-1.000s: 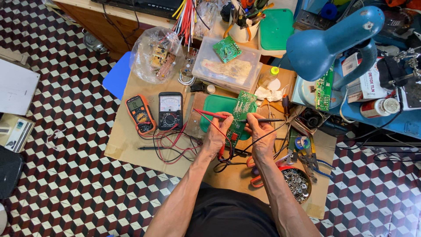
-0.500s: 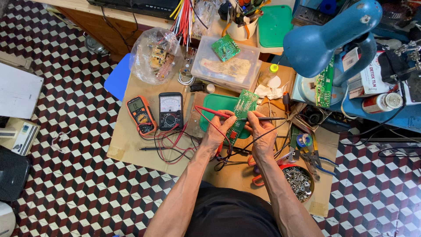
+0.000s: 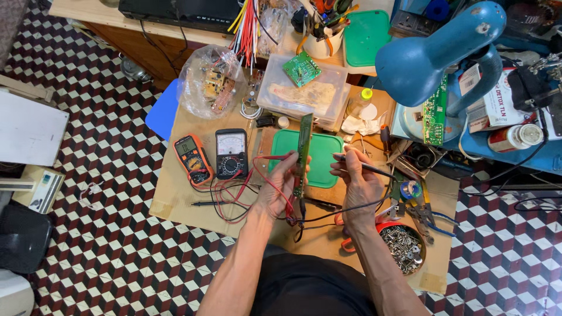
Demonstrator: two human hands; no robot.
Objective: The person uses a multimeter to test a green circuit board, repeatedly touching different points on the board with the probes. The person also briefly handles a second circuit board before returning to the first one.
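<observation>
The left hand (image 3: 281, 187) is closed around a narrow green circuit board (image 3: 304, 149), held upright and edge-on to the camera above the green mat (image 3: 328, 167). A red probe (image 3: 272, 157) runs across that hand's fingers toward the board, its red lead looping down to the left. The right hand (image 3: 360, 184) pinches a black probe (image 3: 363, 167) like a pen, tip pointing left, just beside the board; whether it touches cannot be told. Its black lead trails under both wrists.

Left of the hands, 2 meters lie side by side on the cardboard sheet (image 3: 175, 199): an orange meter (image 3: 192, 159) and a black meter (image 3: 231, 153), with leads tangled near them. Farther off sit a clear box (image 3: 304, 96) with a small green board (image 3: 301, 68) on its lid, and a plastic bag (image 3: 212, 86) of parts. To the right, a blue lamp (image 3: 433, 55) hangs over the bench. Near the right forearm stands a tin of screws (image 3: 403, 246), with pliers (image 3: 424, 213) just beyond it.
</observation>
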